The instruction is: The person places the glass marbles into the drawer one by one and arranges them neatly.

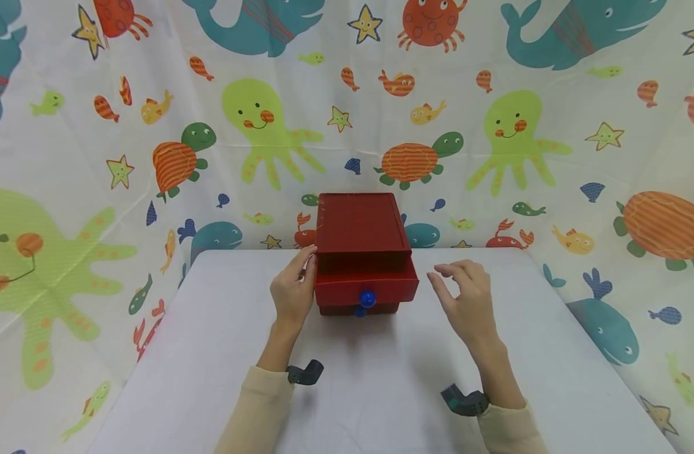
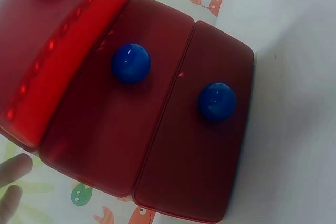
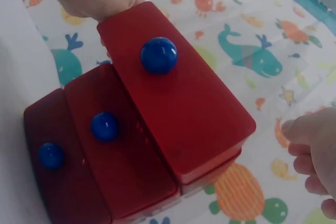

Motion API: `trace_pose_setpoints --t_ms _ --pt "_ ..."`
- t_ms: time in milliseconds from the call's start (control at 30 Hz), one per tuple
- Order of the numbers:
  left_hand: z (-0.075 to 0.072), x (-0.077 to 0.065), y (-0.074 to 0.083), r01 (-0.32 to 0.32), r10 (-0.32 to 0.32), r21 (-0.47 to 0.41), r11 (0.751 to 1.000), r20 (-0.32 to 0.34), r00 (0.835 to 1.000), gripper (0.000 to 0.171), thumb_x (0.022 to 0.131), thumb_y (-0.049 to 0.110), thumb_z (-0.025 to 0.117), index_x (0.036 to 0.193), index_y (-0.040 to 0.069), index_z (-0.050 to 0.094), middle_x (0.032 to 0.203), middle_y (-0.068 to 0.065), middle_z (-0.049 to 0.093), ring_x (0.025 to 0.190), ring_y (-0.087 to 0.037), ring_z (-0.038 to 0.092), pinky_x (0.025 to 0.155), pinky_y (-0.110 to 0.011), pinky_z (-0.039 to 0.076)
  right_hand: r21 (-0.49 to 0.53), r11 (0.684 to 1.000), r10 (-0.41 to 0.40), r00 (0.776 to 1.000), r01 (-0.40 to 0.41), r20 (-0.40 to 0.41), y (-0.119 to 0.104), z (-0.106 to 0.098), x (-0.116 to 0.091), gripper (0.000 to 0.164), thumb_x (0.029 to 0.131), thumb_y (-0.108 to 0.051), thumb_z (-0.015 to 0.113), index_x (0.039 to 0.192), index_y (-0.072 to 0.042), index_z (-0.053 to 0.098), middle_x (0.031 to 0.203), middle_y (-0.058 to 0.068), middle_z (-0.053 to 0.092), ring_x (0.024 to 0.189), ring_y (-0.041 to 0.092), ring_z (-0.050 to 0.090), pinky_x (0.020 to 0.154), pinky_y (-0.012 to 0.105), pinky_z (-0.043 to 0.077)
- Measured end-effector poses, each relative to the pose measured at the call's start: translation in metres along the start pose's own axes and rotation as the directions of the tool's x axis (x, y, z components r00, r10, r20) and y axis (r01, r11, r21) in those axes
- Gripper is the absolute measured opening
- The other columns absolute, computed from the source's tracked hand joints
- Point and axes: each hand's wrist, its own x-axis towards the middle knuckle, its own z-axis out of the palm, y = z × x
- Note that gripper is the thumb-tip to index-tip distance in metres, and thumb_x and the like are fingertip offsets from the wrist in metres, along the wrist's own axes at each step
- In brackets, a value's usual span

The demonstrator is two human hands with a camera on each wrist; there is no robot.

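Note:
A small red drawer chest [image 1: 356,222] stands on the white table, with three drawers stacked one above another. Its top drawer [image 3: 178,98] is pulled partway out past the two lower ones, which are closed. Each drawer front bears a round blue knob [image 3: 158,55]. My left hand [image 1: 293,287] is at the chest's left side, fingertips right at the edge beside the top drawer. My right hand [image 1: 466,299] hovers to the right of the chest, apart from it, thumb and fingers loosely curved with nothing between them. What lies inside the top drawer is hidden.
The white table [image 1: 358,391] stretches in front of the chest and to both sides. Behind it hangs a white cloth [image 1: 347,170] printed with sea animals. A dark wrist camera [image 1: 305,372] is strapped to the left wrist, another [image 1: 464,402] to the right.

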Motion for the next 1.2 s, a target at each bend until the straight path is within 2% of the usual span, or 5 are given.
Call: trace_pose_setpoints --t_ms 733,933,1200 --pt "0.0 0.001 0.001 -0.011 0.011 -0.011 1.0 0.007 1.0 0.027 0.098 0.015 0.065 0.123 0.009 0.072 0.121 -0.007 0.074 0.099 -0.024 0.075 0.07 -0.038 0.063 -0.069 0.987 0.148 0.989 -0.148 -0.003 0.021 -0.019 -0.025 0.022 0.084 -0.009 0.081 0.101 0.001 0.072 0.092 0.015 0.068 0.086 0.028 0.059 0.081 0.04 0.043" --pt "0.0 0.001 0.0 -0.012 0.012 -0.006 1.0 0.007 1.0 0.026 0.098 0.016 0.065 0.122 0.008 0.072 0.121 -0.007 0.074 0.1 -0.023 0.075 0.071 -0.037 0.063 -0.073 0.987 0.143 0.99 -0.144 -0.016 0.03 -0.022 -0.03 0.024 0.082 -0.004 0.081 0.101 0.004 0.071 0.09 0.017 0.067 0.085 0.03 0.057 0.079 0.038 0.038" --pt "-0.001 0.001 0.001 -0.015 0.015 -0.007 1.0 0.002 1.0 0.027 0.098 0.016 0.065 0.122 0.007 0.072 0.121 -0.008 0.074 0.1 -0.024 0.075 0.071 -0.037 0.063 -0.087 0.985 0.146 0.989 -0.148 -0.033 0.039 -0.026 -0.036 0.024 0.082 -0.002 0.08 0.102 0.005 0.07 0.088 0.02 0.067 0.083 0.034 0.058 0.078 0.039 0.038"
